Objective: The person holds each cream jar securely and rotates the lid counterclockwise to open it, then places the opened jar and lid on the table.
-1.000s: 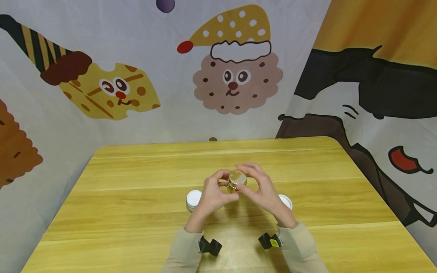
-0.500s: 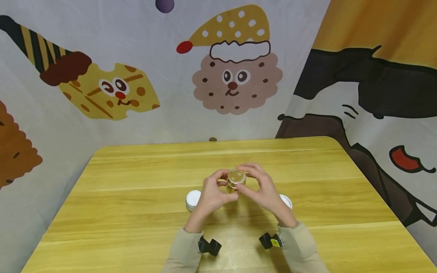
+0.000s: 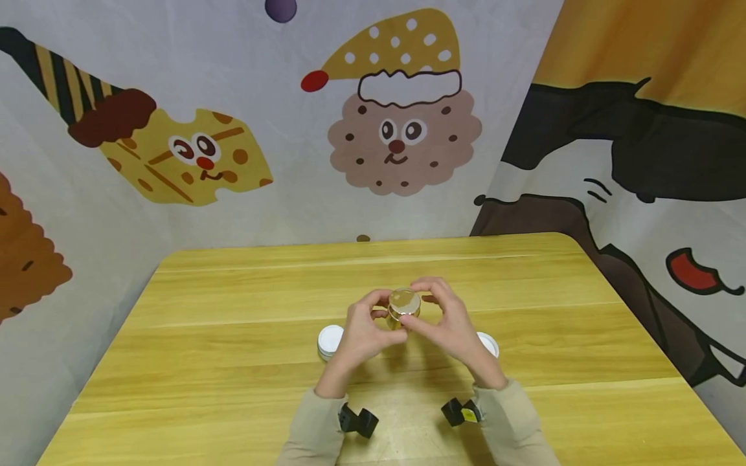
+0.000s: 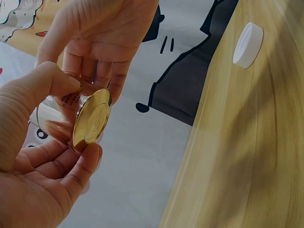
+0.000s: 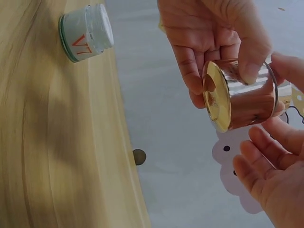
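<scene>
A shiny gold tin (image 3: 405,301) is held above the middle of the table, its round top facing up in the head view. My left hand (image 3: 368,329) grips its body from the left, thumb in front and fingers behind. On the upper part, my right hand (image 3: 447,322) holds the rim with thumb and index finger; its other fingers are loosely bent. The left wrist view shows the stamped gold base (image 4: 92,118). In the right wrist view a thin ring seam crosses the tin's side (image 5: 249,95), and a narrower part lies partly behind the right fingers.
A glass jar (image 5: 85,33) with red markings stands on the wooden table (image 3: 233,362), left of the hands. A white lid (image 4: 248,45) lies on the right, partly hidden by the right wrist in the head view. A cartoon-printed cloth (image 3: 291,213) hangs behind the table.
The fingers of my right hand have shifted slightly to the right along the rim, away from the tin's back edge, while the thumb stays in front. My left hand keeps its hold.
</scene>
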`<action>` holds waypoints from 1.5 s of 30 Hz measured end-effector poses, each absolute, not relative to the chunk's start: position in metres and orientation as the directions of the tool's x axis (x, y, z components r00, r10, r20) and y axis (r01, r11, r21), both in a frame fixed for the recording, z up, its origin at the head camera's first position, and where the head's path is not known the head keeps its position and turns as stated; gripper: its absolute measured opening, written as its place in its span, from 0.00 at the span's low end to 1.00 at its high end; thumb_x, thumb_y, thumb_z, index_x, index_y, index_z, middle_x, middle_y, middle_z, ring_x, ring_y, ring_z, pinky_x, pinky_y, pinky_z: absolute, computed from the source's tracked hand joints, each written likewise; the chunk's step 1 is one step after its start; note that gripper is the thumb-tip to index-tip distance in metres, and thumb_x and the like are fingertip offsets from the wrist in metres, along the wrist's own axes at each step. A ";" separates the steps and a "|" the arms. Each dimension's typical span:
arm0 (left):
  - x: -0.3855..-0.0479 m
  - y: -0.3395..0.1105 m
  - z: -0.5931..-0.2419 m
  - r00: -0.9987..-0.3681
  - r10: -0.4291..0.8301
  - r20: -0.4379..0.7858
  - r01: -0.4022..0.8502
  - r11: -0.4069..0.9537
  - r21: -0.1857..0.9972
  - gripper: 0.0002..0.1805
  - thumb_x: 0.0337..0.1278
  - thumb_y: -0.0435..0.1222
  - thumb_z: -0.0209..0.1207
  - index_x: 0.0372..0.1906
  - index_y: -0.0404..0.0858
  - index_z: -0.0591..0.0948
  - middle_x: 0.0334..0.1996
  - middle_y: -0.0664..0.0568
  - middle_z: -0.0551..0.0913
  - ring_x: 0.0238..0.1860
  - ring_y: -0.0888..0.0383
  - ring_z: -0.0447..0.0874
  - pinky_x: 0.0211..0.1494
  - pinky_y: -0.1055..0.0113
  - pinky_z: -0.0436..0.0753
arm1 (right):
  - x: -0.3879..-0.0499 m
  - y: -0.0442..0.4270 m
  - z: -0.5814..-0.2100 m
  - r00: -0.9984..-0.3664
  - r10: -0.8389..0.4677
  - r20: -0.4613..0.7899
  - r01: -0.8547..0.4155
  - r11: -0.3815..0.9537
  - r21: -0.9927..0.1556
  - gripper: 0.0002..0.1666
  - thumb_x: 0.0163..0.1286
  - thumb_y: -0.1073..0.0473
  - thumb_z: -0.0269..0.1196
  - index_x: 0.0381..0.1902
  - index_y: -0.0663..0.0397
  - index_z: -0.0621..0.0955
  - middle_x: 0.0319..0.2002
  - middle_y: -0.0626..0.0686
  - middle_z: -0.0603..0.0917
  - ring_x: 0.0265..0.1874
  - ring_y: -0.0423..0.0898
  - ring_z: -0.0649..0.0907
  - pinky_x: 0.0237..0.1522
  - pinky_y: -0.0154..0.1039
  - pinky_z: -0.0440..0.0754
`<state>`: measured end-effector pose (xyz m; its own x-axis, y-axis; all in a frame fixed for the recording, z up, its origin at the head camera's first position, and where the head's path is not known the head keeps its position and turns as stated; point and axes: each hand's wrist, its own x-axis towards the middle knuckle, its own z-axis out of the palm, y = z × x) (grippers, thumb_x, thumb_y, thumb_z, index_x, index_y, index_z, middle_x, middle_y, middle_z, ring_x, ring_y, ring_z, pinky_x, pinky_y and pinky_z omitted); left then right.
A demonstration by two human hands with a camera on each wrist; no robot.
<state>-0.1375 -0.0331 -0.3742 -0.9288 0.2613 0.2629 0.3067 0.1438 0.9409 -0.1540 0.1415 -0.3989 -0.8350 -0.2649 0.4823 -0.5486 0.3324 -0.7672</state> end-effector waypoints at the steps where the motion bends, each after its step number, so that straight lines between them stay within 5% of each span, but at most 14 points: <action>1: -0.139 -0.033 -0.378 -0.928 0.263 0.264 0.309 0.144 0.940 0.24 0.34 0.21 0.64 0.46 0.23 0.77 0.40 0.38 0.80 0.43 0.48 0.76 0.49 0.55 0.81 | -0.154 0.142 -0.399 -0.832 -0.274 0.482 -0.552 0.336 -0.763 0.23 0.52 0.68 0.70 0.48 0.58 0.78 0.49 0.55 0.77 0.50 0.50 0.75 0.48 0.57 0.77; 9: -0.153 -0.032 -0.410 -0.930 0.248 0.272 0.315 0.156 0.936 0.27 0.33 0.23 0.67 0.48 0.29 0.78 0.41 0.43 0.80 0.45 0.50 0.76 0.49 0.62 0.81 | -0.154 0.144 -0.400 -0.810 -0.330 0.485 -0.580 0.334 -0.743 0.29 0.56 0.68 0.66 0.57 0.62 0.74 0.53 0.58 0.76 0.53 0.53 0.74 0.49 0.58 0.77; 18: -0.151 -0.033 -0.407 -0.922 0.261 0.285 0.331 0.155 0.931 0.27 0.32 0.24 0.66 0.48 0.29 0.78 0.41 0.44 0.80 0.44 0.52 0.76 0.48 0.64 0.81 | -0.147 0.136 -0.383 -0.845 -0.272 0.460 -0.533 0.363 -0.764 0.26 0.47 0.70 0.72 0.46 0.64 0.77 0.47 0.60 0.78 0.49 0.56 0.75 0.48 0.58 0.76; 28: -0.153 -0.033 -0.410 -0.924 0.267 0.274 0.326 0.176 0.929 0.26 0.34 0.26 0.66 0.48 0.31 0.77 0.42 0.44 0.80 0.45 0.54 0.76 0.49 0.64 0.81 | -0.138 0.130 -0.365 -0.819 -0.293 0.493 -0.571 0.333 -0.750 0.24 0.50 0.75 0.67 0.47 0.74 0.76 0.46 0.67 0.77 0.46 0.59 0.76 0.46 0.58 0.78; 38: -0.155 -0.034 -0.414 -0.926 0.262 0.271 0.323 0.182 0.929 0.25 0.34 0.26 0.67 0.46 0.31 0.77 0.41 0.47 0.80 0.44 0.55 0.76 0.46 0.66 0.82 | -0.150 0.139 -0.389 -0.790 -0.230 0.568 -0.612 0.274 -0.741 0.28 0.48 0.79 0.67 0.50 0.70 0.76 0.46 0.62 0.80 0.46 0.45 0.77 0.49 0.35 0.78; 45: -0.155 -0.037 -0.416 -0.935 0.240 0.262 0.310 0.193 0.931 0.24 0.33 0.26 0.68 0.44 0.33 0.77 0.41 0.48 0.80 0.44 0.55 0.76 0.46 0.65 0.81 | -0.154 0.148 -0.398 -0.789 -0.207 0.578 -0.613 0.219 -0.759 0.27 0.51 0.76 0.66 0.52 0.68 0.76 0.48 0.60 0.79 0.47 0.43 0.76 0.51 0.31 0.76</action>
